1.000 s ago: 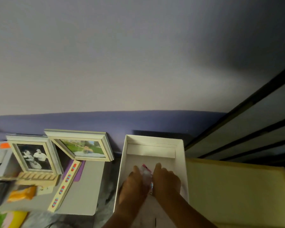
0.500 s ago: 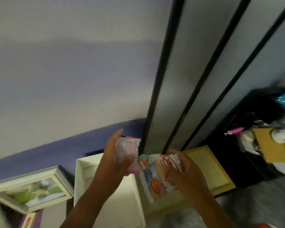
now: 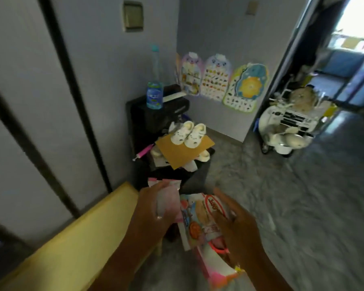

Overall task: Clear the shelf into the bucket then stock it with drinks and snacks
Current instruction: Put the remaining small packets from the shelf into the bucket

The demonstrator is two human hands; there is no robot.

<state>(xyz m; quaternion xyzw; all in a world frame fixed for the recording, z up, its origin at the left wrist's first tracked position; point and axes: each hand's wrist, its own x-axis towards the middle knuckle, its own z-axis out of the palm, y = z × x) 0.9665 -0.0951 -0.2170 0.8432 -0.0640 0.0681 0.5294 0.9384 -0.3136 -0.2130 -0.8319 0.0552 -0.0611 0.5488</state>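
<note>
Pink-white packet [image 3: 170, 201], cartoon-printed snack bag [image 3: 200, 219]

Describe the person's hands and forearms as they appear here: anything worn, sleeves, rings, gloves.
Both forearms are bare as far as the frame shows, with no sleeve edge in view. The left hand and the right hand wear no gloves. No watch or bracelet shows at either wrist. A small bright glint sits near the left hand's fingers, but the blur leaves it unclear whether that is a ring or wrapper shine.

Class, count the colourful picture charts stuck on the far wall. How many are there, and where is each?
3, side by side low on the wall: pink-edged chart nearest the corner, middle chart, yellow-and-blue chart nearest the doorway. None seems hidden.
</note>
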